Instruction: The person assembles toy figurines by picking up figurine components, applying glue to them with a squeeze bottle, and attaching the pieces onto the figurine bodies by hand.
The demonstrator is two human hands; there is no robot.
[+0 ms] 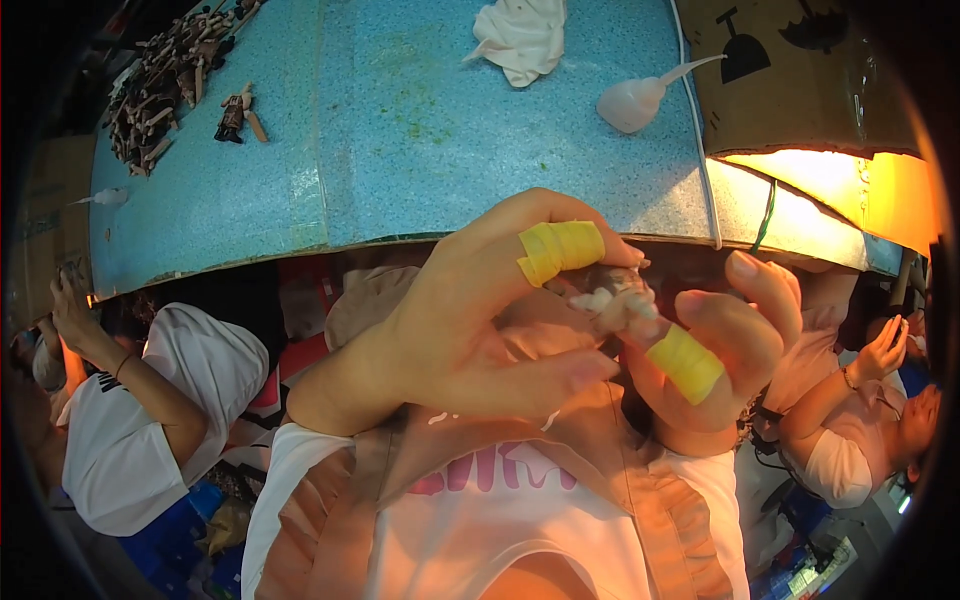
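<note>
Just past the table's near edge, in front of my chest, I have a small pale-and-brown figure between both hands. Fingers partly cover it, and its details are blurred. My left hand curves over it from the left, with the taped index finger against its top and the thumb stretched out below. From the other side my right hand grips its lower end with curled fingers. Yellow tape wraps the left index finger, and another yellow tape strip wraps a right finger.
The blue table bears a heap of small brown figures, a lone figure, a crumpled white cloth and a white squeeze bottle. A cardboard box shades a bright lamp. People sit on both sides.
</note>
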